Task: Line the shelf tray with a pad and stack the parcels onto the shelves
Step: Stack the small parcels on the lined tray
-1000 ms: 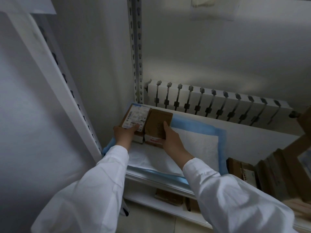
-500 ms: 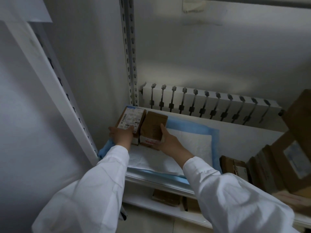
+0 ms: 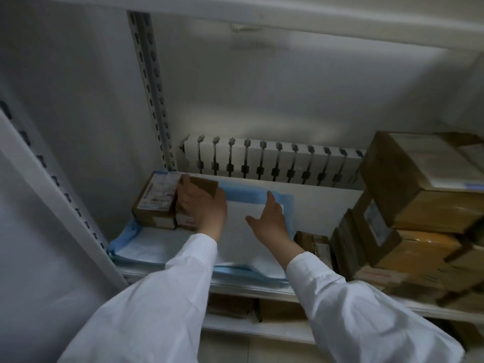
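Head view, left grip clasping parcel, right grip wide over pad, cartons beside.

Dim, greyish light, with a soft bright patch on the back wall at 1 o'clock. White ribbed radiator against it, centre towards 3 o'clock. Slotted grey rear upright at 11 o'clock, white front upright at 9. Plain side wall at 10. Underside of upper shelf at 12. Pale floor at 6.
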